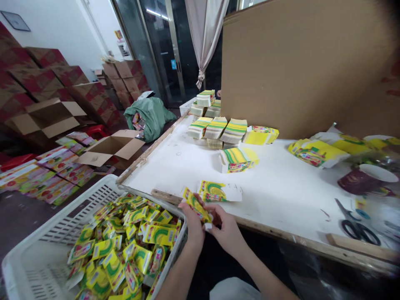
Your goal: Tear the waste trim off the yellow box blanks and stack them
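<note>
Both my hands meet at the near edge of the white table [281, 196] around one small yellow-and-green printed carton [196, 205]. My left hand [192, 223] pinches its lower side; my right hand [223, 227] grips its right end with curled fingers. A flat, unfolded carton blank [218, 191] lies on the table just beyond my hands. Below my left hand, a white plastic crate [46, 246] holds several folded cartons [125, 250] of the same print.
Stacks of flat blanks [218, 127] stand at the table's far side, with a half-formed carton [236, 160] in front. Black scissors [356, 227] and a dark red cup [362, 179] lie right. A brown cardboard sheet [296, 62] stands behind. Boxes cover the floor at left.
</note>
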`<state>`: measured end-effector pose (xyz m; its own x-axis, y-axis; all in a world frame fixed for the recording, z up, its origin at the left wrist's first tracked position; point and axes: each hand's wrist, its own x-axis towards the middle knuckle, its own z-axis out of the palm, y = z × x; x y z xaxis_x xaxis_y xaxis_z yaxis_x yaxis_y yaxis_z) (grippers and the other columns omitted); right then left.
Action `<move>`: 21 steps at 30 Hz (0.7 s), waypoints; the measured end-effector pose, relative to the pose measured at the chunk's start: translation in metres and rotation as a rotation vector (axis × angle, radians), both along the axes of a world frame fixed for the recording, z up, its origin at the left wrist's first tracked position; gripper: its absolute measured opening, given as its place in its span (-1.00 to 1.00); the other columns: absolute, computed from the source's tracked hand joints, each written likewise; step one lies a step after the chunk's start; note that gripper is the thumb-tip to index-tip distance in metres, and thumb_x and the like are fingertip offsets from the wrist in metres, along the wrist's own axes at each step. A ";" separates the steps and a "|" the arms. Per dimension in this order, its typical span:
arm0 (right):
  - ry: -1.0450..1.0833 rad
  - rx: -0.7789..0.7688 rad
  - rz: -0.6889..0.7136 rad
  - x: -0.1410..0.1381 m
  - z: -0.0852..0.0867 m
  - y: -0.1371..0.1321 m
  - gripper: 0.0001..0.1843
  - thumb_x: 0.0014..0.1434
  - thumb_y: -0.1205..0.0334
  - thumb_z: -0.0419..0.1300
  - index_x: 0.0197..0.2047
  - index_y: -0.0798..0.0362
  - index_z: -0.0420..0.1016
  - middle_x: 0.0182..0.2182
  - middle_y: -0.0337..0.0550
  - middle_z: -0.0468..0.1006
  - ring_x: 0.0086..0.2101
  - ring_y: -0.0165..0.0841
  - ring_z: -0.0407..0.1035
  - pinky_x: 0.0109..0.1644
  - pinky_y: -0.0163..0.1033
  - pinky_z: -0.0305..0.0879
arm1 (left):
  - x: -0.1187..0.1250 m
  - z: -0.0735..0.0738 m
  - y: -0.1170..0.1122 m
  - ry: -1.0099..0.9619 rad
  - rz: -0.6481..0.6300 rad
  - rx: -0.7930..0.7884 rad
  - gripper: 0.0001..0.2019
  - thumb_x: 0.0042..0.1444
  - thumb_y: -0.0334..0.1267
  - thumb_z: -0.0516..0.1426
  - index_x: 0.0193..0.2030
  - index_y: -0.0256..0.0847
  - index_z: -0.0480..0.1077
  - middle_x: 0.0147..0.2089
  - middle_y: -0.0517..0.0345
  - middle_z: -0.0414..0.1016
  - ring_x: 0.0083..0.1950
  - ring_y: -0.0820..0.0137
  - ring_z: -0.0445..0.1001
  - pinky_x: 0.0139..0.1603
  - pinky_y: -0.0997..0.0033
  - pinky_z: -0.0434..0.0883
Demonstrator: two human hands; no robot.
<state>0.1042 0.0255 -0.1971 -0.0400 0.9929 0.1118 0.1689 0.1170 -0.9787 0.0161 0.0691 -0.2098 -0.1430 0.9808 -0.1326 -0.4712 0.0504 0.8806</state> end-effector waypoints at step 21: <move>-0.416 0.602 -0.196 0.049 0.010 0.003 -0.49 0.02 0.37 0.10 0.06 -0.18 0.25 -0.07 -0.13 0.33 0.05 -0.20 0.11 0.14 0.03 0.01 | -0.031 0.039 -0.016 1.029 -0.513 0.412 -0.35 -0.26 -0.25 0.25 0.07 -0.11 0.18 -0.19 0.03 0.43 -0.18 0.16 0.40 -0.18 0.24 0.31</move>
<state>0.1529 0.0281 -0.1874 -0.0265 0.7584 0.6512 0.5829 0.5410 -0.6062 -0.0149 0.0533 -0.1710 0.4177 0.8964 0.1482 0.4475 -0.3449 0.8251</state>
